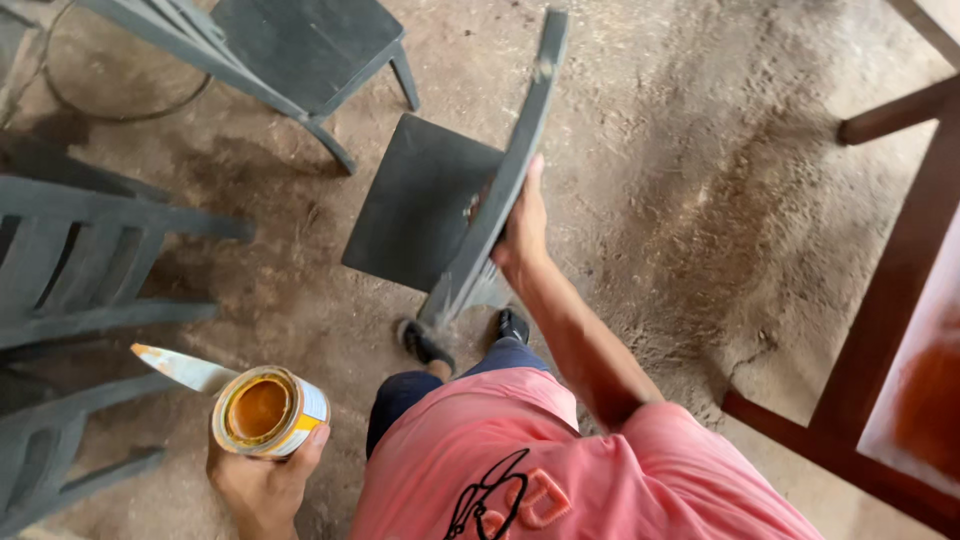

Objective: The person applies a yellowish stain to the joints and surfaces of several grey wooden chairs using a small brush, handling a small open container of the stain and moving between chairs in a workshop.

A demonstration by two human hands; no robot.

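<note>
Left hand (262,485): gripping an open tin can (268,410) of brown liquid, with a flat blade (180,367) lying against the can's rim. Right hand (520,222): closing around the backrest of the dark grey chair (425,200), beyond the can. More grey chairs (90,260) standing left of it on the dirt floor (680,200).

A second dark grey chair (300,45) stands at the top, beyond the right grip, with a thin hoop of wire (120,105) on the dusty concrete floor (700,200) beside it. More grey chairs (80,260) crowd above the left grip (slatted backs showing). A reddish-brown wooden frame (880,330) stands well right of the right grip.
</note>
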